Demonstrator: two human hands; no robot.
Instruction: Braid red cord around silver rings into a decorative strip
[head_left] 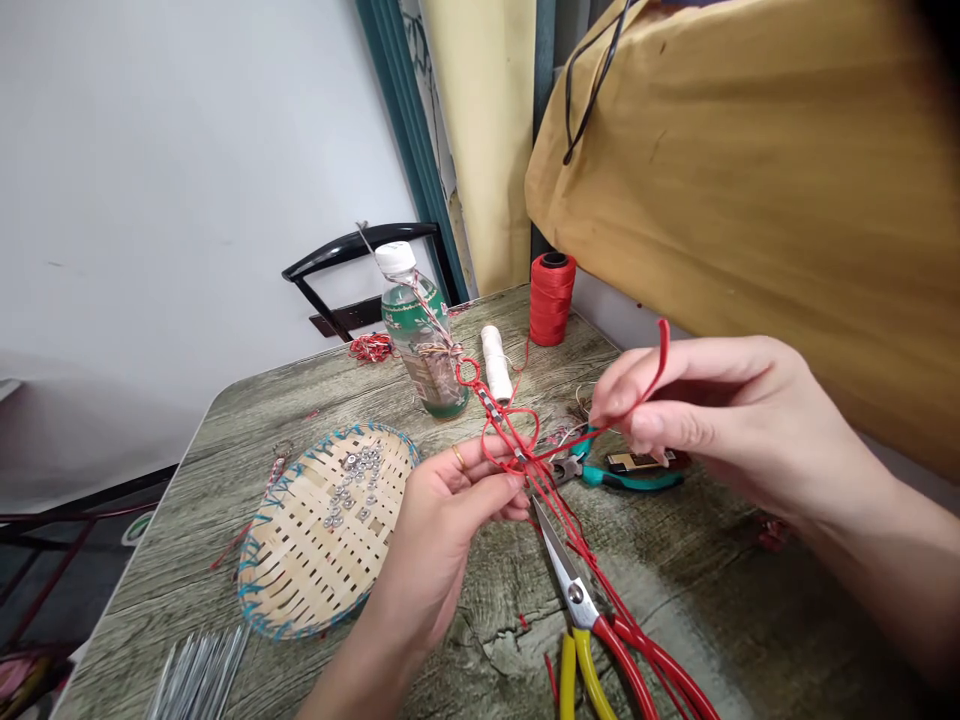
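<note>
My left hand (469, 500) pinches a red cord braid (491, 408) that has small silver beads along it and a red loop at its far end. That loop sits against a plastic bottle (424, 335) tied round with string. My right hand (690, 400) grips a single red cord (577, 438) between thumb and fingers, its end sticking up above them. The cord runs taut from the braid to the right hand. Loose red cords trail from the braid toward the near edge. Scissors (576, 592) with red handles lie just below the left fingertips.
A woven bamboo tray (300, 570) on the left holds several small silver beads. Green-handled pliers (600, 475), a white thread spool (496, 362) and a red thread spool (553, 300) stand or lie beyond my hands. Metal wires (199, 675) lie at the near left.
</note>
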